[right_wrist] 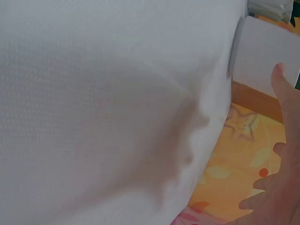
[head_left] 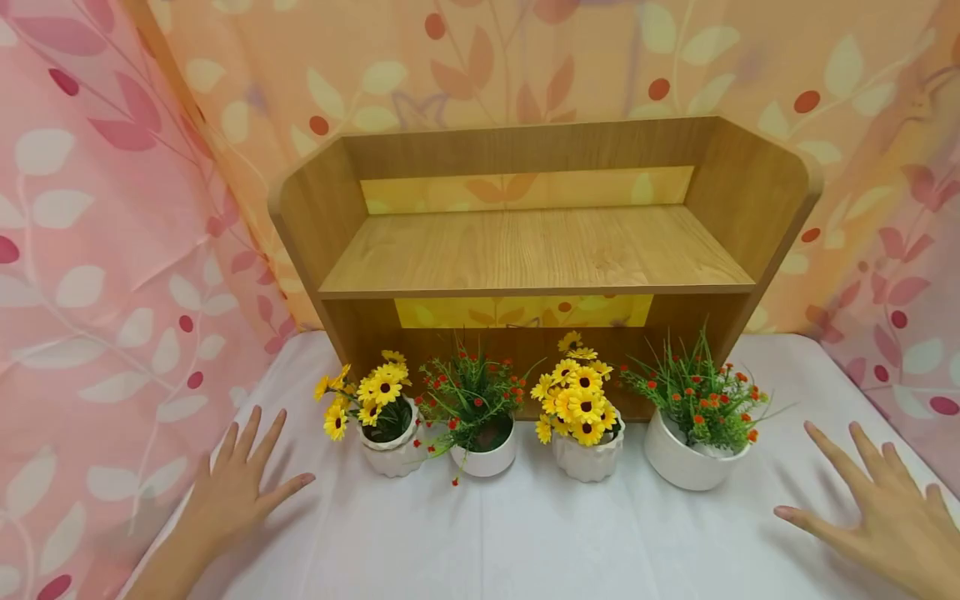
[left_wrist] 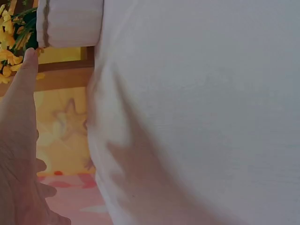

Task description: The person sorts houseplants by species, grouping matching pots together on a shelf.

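Four potted plants would exceed a plain telling, so by place: at the left stands a ruffled white pot of yellow flowers. Beside it is a smooth white pot with red-flowered grass. Further right come a second pot of yellow flowers and a white pot with orange-flowered grass. My left hand hovers with spread fingers left of the row, its shadow on the cloth. My right hand, fingers also spread, is held to the right of the row. Neither hand holds anything.
Behind the pots stands a two-level wooden shelf, its lower front partly hidden by the plants. A white cloth covers the table. Patterned curtains enclose the back and both sides.
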Motion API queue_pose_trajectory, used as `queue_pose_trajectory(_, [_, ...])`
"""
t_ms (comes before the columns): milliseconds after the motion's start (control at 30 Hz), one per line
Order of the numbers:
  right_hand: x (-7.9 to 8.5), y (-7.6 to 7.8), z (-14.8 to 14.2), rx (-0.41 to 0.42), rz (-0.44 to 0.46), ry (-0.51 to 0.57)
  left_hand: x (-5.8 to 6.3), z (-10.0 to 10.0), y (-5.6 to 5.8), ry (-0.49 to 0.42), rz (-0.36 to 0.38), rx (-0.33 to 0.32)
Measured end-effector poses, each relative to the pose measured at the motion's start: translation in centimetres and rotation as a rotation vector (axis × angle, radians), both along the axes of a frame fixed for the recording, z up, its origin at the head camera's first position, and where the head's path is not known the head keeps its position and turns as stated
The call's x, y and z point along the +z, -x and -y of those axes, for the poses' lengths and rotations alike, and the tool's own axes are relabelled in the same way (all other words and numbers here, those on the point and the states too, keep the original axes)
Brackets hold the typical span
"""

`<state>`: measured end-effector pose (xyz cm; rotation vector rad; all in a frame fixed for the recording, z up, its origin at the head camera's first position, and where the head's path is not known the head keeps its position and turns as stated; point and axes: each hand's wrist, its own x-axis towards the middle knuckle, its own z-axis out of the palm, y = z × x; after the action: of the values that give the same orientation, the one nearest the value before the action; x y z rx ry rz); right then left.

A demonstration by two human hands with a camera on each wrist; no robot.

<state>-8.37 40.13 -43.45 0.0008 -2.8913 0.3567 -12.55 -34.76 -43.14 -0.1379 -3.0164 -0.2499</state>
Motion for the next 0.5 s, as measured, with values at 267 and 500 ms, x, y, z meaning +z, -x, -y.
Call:
queue_pose_trajectory(267, [0.3,-0.7,1.4,0.077,-0.028,0.079,2.0,-0.9,0.3,-0.022,-0.032,-0.032])
queue_pose_trajectory(500, [-0.3,-0.8,2.1,0.130,-0.003,0.159,4.1,-2.1,0.6,-0.083,-0.006,-0.040])
